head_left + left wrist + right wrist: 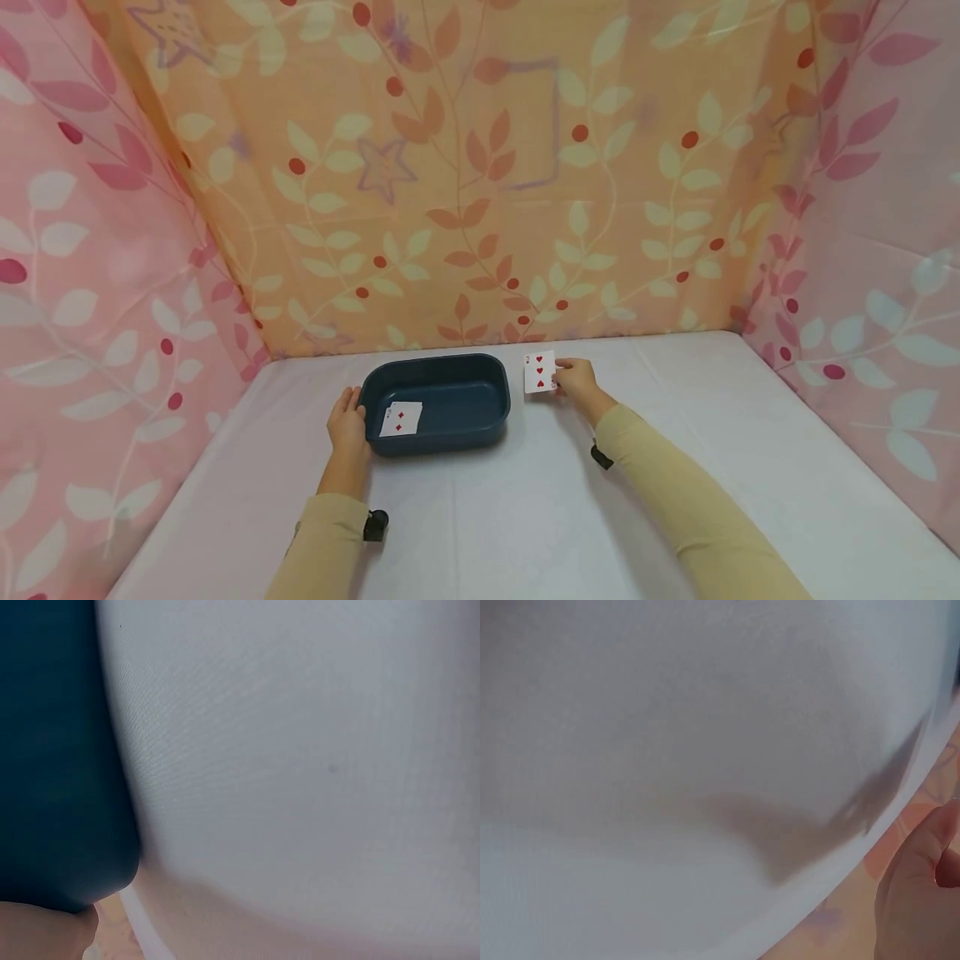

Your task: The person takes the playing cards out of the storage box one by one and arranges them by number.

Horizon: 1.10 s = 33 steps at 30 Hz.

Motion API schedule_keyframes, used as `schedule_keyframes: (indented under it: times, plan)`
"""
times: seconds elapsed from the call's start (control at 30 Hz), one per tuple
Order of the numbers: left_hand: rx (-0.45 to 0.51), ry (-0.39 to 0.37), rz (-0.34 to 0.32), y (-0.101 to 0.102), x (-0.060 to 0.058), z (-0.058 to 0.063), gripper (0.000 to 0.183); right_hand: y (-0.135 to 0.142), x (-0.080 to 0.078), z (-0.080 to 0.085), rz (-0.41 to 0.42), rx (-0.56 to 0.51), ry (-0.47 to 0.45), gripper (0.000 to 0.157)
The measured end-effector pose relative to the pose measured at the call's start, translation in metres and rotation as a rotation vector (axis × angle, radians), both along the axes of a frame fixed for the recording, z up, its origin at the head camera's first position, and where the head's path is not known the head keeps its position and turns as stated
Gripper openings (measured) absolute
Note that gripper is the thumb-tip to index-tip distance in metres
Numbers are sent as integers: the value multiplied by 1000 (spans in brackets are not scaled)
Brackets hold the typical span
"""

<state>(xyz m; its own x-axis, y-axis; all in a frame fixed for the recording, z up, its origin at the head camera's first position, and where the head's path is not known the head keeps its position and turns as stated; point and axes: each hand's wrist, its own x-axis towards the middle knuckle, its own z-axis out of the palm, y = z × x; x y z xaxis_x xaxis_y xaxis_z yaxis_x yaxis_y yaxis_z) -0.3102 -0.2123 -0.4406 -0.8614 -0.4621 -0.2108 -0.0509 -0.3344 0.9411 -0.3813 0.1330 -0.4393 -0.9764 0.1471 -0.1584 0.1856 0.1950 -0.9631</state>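
My left hand (347,422) rests against the left end of a dark blue rectangular basin (450,443), fingers extended along its outer wall and thumb near the rim. In the left wrist view, part of that hand (45,930) lies against the basin's wall (60,765). Inside the basin, toward its left end, lies a two of diamonds playing card (401,420), face up. Right of the basin, my right hand (577,379) pinches a three of hearts playing card (536,372) by its right edge, face up. The right wrist view shows that hand (919,900) only partly, the card being hidden there.
A white cloth (510,517) covers the table under the basin. Behind stands an orange leaf-patterned curtain (480,250), and pink patterned curtains (97,292) flank both sides. Dark wrist cameras (376,525) sit at both sleeves. The hand's shadow (795,840) falls on the cloth.
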Motion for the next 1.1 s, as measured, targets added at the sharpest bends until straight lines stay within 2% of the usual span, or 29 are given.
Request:
schedule_keyframes:
  times: [0.13, 0.2, 0.3, 0.37, 0.47, 0.53, 0.6, 0.77, 0.83, 0.93, 1.1]
  plan:
    - [-3, -3, -8, 0, 1, -2, 54, 4, -16, -16, 7, -29, -46, 48]
    - [-6, -6, -11, 0, 1, -1, 54, 11, -44, -47, -2, -87, -44, 47]
    - [-4, -7, -14, 0, 1, -2, 54, 26, -89, -101, 5, -194, -7, 45]
    - [-5, -2, -6, 0, 0, -1, 54, 35, -118, -136, 6, -221, -8, 45]
    - [-9, 5, 3, -1, 0, -1, 54, 38, -128, -148, 23, -197, -12, 46]
    - [-13, 3, 5, -1, 0, -1, 54, 35, -119, -137, 26, -146, -52, 49]
    - [-20, -2, -5, -1, 0, -1, 54, 33, -110, -128, 23, -136, -10, 45]
    - [-19, -1, -14, 0, 2, -2, 55, 14, -56, -68, -22, -1, -41, 44]
    - [-10, 6, -14, 0, 2, -2, 55, 7, -30, -38, -47, 64, -100, 45]
    - [-6, 14, -19, 1, 2, -4, 56, 7, -11, -22, -56, 56, -70, 46]
    - [-14, 21, -11, 0, 2, -2, 55, 8, 1, -13, -54, -41, -6, 48]
